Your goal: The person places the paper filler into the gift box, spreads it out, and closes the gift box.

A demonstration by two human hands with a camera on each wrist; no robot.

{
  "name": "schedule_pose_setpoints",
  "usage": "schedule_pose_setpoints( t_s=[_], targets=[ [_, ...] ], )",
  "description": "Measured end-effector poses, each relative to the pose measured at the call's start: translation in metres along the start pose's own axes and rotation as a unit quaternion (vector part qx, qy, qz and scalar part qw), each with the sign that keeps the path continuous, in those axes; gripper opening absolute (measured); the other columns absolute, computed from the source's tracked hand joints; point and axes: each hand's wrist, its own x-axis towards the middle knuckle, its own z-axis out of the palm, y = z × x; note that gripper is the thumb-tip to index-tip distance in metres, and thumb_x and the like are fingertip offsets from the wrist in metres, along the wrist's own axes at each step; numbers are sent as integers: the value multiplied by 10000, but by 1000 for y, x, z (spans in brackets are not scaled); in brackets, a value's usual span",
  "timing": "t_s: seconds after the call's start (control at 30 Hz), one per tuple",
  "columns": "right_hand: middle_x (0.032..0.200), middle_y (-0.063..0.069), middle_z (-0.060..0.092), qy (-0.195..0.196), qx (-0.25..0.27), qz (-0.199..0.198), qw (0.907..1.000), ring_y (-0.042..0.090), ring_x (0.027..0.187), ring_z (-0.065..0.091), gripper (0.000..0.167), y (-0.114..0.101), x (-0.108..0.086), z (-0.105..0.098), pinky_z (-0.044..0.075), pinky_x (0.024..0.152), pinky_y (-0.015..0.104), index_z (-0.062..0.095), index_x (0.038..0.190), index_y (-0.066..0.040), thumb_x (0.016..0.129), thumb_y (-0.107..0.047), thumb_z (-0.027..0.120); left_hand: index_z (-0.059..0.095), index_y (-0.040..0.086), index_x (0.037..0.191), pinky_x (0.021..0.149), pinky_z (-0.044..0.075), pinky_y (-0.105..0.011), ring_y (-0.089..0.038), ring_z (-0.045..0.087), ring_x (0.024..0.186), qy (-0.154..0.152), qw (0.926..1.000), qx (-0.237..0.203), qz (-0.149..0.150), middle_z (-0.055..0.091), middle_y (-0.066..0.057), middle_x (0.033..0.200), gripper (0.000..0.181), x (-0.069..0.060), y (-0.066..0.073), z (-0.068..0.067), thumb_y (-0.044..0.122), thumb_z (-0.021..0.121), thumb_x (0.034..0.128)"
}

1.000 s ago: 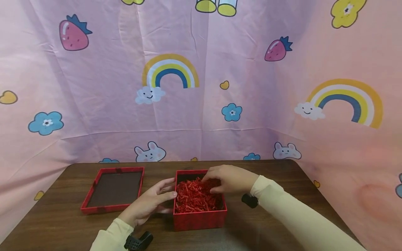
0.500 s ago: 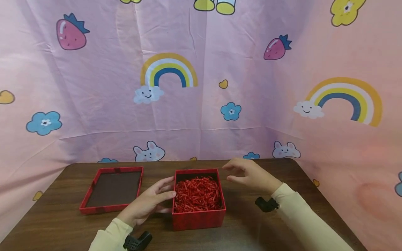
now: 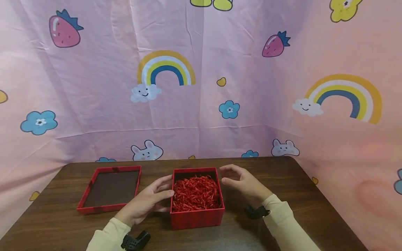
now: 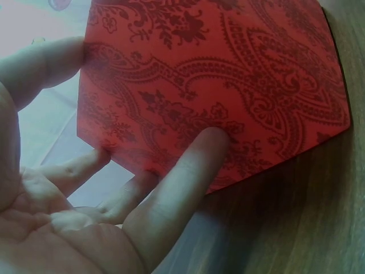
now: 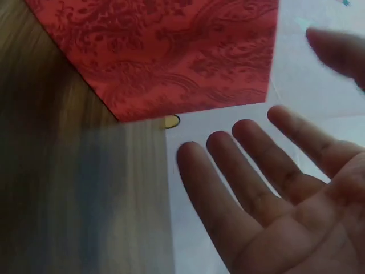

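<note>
A red patterned box (image 3: 197,219) stands on the table, uncovered, with red shredded paper (image 3: 196,193) filling its inside. My left hand (image 3: 146,202) rests its fingertips against the box's left side. In the left wrist view these fingers (image 4: 177,197) lie fairly straight on the paisley-like wall. On the other side my right hand (image 3: 246,184) is held beside the box's right wall, fingers spread. The right wrist view shows a gap between these fingers (image 5: 222,194) and the box wall (image 5: 171,63), and nothing in the palm.
To the left, a shallow red box lid (image 3: 103,209) lies with its dark inside up. Brown wooden table (image 3: 251,237) surface surrounds both. A pastel curtain (image 3: 176,115) printed with rainbows and strawberries hangs behind and at the sides. Each wrist wears a black device (image 3: 135,241).
My right hand has come out of the shredded paper, moved right past the box's edge, then lowered beside the right wall. The left hand stays at the box's left side.
</note>
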Motion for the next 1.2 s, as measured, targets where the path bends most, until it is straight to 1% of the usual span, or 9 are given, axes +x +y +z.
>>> schedule_pose_setpoints(
  t_s=[0.03,0.1,0.27,0.37,0.47,0.6,0.8,1.07,1.2],
  targets=[
    [1430,64,592,-39,108,27,9999,324,1354,525,445,3,1,2,450,1083,587,564,1425,-182,1005,-246,695,198,128,1642,953,551,-590,-508,381,1437,22,10000,3,-6,159,-296,1666,747,0,0,0,241,626,1040],
    [1463,89,559,-170,273,-44,9995,353,1359,520,514,8,3,7,474,1069,566,505,1477,-158,1004,-224,694,205,125,1639,953,552,-589,-506,391,1431,41,10000,2,-18,166,-296,1665,746,1,0,1,240,630,1037],
    [1546,158,456,-328,446,-382,9977,408,1382,484,617,13,1,15,481,1060,571,397,1550,-124,1006,-190,680,205,123,1638,952,551,-594,-512,389,1432,28,10000,-3,-45,168,-297,1666,747,2,0,3,246,631,1037],
    [1558,160,442,-275,639,-366,9969,410,1384,476,638,14,-2,20,469,1068,584,382,1563,-133,1004,-199,683,199,123,1640,950,550,-601,-517,381,1437,-16,10000,-11,-32,161,-294,1670,749,3,0,4,242,628,1038],
    [1560,138,446,-203,850,-244,9959,393,1388,473,646,14,-4,23,470,1071,570,392,1565,-158,997,-217,694,194,125,1642,948,551,-601,-516,379,1437,-52,10000,-14,-6,154,-291,1673,748,3,0,4,234,624,1039],
    [1568,115,448,-150,1036,-130,9944,376,1404,468,637,14,-6,25,501,1053,525,407,1563,-183,994,-202,694,193,122,1643,941,557,-592,-509,391,1432,-63,10000,2,2,160,-300,1668,750,3,0,4,236,623,1040],
    [1572,125,449,-130,1196,-105,9927,385,1407,467,630,14,-5,26,534,1018,489,412,1562,-181,996,-181,689,191,121,1644,936,564,-577,-504,385,1436,-76,10000,50,7,155,-300,1668,749,3,1,3,242,620,1043],
    [1595,164,410,-259,1249,-280,9914,405,1439,423,636,16,-1,26,529,1025,471,375,1584,-132,1015,-154,660,186,113,1642,937,568,-561,-519,361,1445,-87,9998,181,90,130,-291,1676,739,2,1,0,247,607,1050],
    [1601,156,401,-338,1219,-264,9916,388,1443,423,631,18,1,26,529,1028,449,364,1592,-137,1024,-141,642,213,130,1635,944,565,-560,-516,360,1447,-30,9997,244,91,158,-268,1677,712,0,2,-2,240,606,1051]
  ],
)
